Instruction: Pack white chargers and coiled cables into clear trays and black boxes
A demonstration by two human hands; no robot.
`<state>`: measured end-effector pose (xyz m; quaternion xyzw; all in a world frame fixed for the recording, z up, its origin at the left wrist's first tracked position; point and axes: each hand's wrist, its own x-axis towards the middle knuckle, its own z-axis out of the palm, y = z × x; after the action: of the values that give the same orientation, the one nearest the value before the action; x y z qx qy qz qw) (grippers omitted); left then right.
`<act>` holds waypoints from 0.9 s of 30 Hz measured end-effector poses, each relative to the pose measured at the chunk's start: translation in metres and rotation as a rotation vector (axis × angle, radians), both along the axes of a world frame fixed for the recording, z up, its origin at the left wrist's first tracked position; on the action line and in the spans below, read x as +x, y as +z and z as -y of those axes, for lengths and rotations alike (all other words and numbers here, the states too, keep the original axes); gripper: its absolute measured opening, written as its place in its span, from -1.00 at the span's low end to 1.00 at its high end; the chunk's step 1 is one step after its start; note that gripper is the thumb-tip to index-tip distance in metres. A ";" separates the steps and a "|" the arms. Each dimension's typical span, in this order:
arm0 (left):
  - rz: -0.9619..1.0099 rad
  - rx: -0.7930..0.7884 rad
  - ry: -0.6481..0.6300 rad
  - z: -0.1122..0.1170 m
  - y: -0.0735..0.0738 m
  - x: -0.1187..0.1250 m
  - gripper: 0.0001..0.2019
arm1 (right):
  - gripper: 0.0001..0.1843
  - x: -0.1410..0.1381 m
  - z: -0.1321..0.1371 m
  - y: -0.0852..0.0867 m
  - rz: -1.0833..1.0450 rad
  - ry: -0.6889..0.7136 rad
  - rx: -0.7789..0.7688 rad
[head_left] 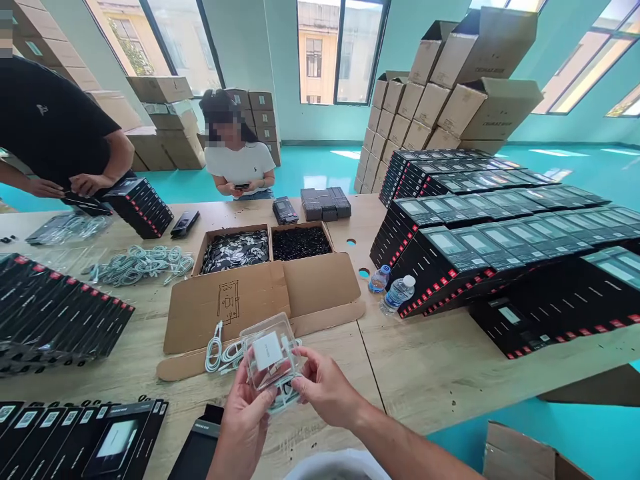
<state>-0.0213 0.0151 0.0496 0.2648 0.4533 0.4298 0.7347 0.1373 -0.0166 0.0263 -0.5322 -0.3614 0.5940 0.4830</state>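
Between my two hands is a clear plastic tray [287, 327] with a white charger block [267, 351] lying in it. My left hand [249, 410] grips the tray from the left, thumb along its lower edge. On the other side, my right hand [325, 387] pinches the tray's lower right corner. A pale coiled cable [284, 400] shows below the tray, partly hidden by my fingers. Just beyond lie loose white cables [214, 353] on a cardboard flap. An opened black box [200, 443] is on the table left of my left wrist.
An open carton [320, 280] holds small black and silvery pieces. Water bottles [399, 295] stand by stacked black boxes [450, 250] on the right. More black boxes [55, 313] and a cable pile [143, 265] are left. Two people are across the table; cartons [415, 107] rise behind.
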 end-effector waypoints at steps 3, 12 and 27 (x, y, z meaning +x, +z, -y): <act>-0.028 -0.021 -0.001 0.003 -0.008 -0.005 -0.07 | -0.32 0.002 -0.002 -0.005 -0.034 0.068 -0.053; -0.174 0.035 -0.161 0.027 -0.042 -0.037 -0.17 | -0.32 0.037 -0.017 -0.019 -0.322 0.080 -0.196; -1.622 0.551 -0.521 -0.009 -0.089 -0.114 -0.15 | -0.22 0.002 -0.030 -0.027 -0.628 -0.293 -0.129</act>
<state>-0.1355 0.0240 -0.0389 0.7486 0.6396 0.0238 0.1732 0.1393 0.0135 -0.0011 -0.3993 -0.0767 0.6748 0.6158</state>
